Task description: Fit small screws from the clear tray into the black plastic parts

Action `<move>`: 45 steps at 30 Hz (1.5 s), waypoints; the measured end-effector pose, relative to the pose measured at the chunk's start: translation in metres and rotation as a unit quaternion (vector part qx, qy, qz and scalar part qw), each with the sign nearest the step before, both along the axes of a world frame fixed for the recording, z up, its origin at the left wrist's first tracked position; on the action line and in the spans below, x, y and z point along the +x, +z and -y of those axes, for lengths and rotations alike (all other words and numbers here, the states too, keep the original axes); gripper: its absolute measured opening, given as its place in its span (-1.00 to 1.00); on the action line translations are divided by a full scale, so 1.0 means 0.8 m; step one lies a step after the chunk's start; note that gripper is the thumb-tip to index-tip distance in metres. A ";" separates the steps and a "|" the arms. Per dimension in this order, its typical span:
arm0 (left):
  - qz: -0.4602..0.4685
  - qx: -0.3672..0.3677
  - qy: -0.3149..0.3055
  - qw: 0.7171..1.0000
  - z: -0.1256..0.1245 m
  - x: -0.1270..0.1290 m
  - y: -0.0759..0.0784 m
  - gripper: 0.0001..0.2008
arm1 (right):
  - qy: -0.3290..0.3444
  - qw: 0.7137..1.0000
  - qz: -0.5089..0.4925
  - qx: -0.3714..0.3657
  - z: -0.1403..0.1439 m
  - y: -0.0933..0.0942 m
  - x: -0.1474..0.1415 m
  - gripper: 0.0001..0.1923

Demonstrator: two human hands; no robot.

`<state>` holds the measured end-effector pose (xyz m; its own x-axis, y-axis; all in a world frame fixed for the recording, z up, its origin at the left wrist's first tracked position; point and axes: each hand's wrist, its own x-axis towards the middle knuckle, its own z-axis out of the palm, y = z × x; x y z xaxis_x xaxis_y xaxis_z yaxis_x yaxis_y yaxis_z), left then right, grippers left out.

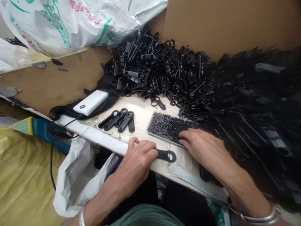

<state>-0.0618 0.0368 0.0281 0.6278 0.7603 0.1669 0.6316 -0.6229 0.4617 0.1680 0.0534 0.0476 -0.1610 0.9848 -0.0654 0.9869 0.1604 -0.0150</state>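
Observation:
A black plastic part with a ring at one end (pixel 166 155) is held near the table's front edge by my left hand (pixel 141 156), whose fingers are closed round its other end. My right hand (pixel 199 142) reaches over a shallow tray (pixel 150 131) full of tiny black pieces (pixel 164 124). Its thumb and forefinger are pinched together at the pieces. Whatever lies between those fingertips is too small to make out. Left of the tray lies a small group of similar ringed black parts (pixel 124 121).
A large heap of black plastic parts (pixel 162 69) covers the back and right. At the left, a white power bank (pixel 90 102) with a black cable rests on black cloth. A white sack (pixel 72 179) hangs below the front edge; a printed bag (pixel 70 22) lies behind.

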 end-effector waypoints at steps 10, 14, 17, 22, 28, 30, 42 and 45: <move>-0.065 0.082 0.040 0.994 -0.042 0.024 0.032 -0.77 | -0.005 0.999 0.031 -0.005 -0.012 -0.022 0.009 -0.79; -0.142 0.097 0.039 0.984 -0.076 0.049 0.038 -0.74 | -0.011 0.999 0.017 -0.026 -0.011 -0.015 0.010 -0.78; -0.162 0.082 0.036 0.983 -0.090 0.058 0.035 -0.71 | -0.025 0.999 -0.013 -0.024 -0.008 -0.006 0.009 -0.80; -0.138 0.109 0.037 0.984 -0.091 0.057 0.023 -0.72 | -0.036 0.999 -0.001 -0.031 -0.015 -0.006 0.003 -0.88; -0.015 0.043 0.070 0.996 -0.091 0.046 0.018 -0.72 | -0.032 0.993 0.080 -0.079 -0.027 -0.008 -0.004 -0.81; 0.030 0.018 0.076 0.997 -0.090 0.041 0.018 -0.75 | -0.023 0.994 0.086 -0.059 -0.025 -0.006 -0.007 -0.82; 0.481 -0.405 0.148 0.763 -0.056 0.045 0.024 -0.81 | -0.069 0.990 -0.123 0.030 -0.005 0.012 0.011 -0.83; 0.487 -0.430 0.141 0.747 -0.053 0.048 0.021 -0.80 | -0.083 0.955 -0.280 0.046 0.004 0.016 0.016 -0.88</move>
<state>-0.0234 0.0791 0.0447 0.3217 0.9285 -0.1854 -0.2151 0.2623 0.9407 0.1810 0.0501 0.0600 0.0140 0.9972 0.0739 0.8405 0.0283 -0.5411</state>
